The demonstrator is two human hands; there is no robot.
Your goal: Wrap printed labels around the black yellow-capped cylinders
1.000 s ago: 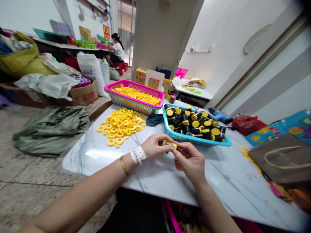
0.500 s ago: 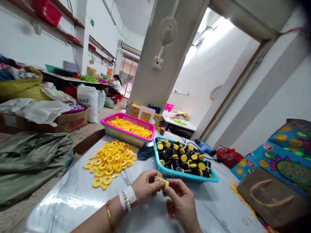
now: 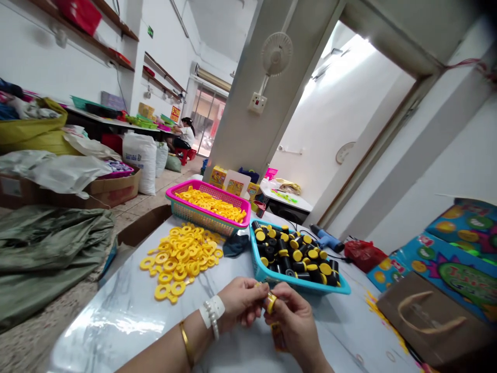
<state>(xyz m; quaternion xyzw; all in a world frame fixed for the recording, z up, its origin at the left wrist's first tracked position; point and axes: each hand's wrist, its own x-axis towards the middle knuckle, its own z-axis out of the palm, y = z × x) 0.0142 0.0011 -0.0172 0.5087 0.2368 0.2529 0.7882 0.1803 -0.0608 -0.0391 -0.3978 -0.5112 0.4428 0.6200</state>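
Both my hands meet over the white marble table (image 3: 128,321), just in front of the blue basket (image 3: 306,284). My left hand (image 3: 243,303), with a white bead bracelet and a gold bangle at the wrist, is closed on a small yellow ring piece (image 3: 271,302). My right hand (image 3: 297,324) pinches the same piece from the other side. A small orange sticker sheet (image 3: 278,334) lies on the table under my right hand. The blue basket holds several black cylinders with yellow caps (image 3: 295,256).
Loose yellow rings (image 3: 180,259) are heaped on the table at left, with a pink basket (image 3: 205,220) of more behind. A blue glue gun (image 3: 326,239), red bag (image 3: 363,254), brown paper bag (image 3: 435,321) and colourful boxes (image 3: 458,259) sit right. A person (image 3: 185,137) sits far back.
The view tilted up, then steadied. My hands stayed together in front of the blue basket, and the yellow piece has turned between my fingers.
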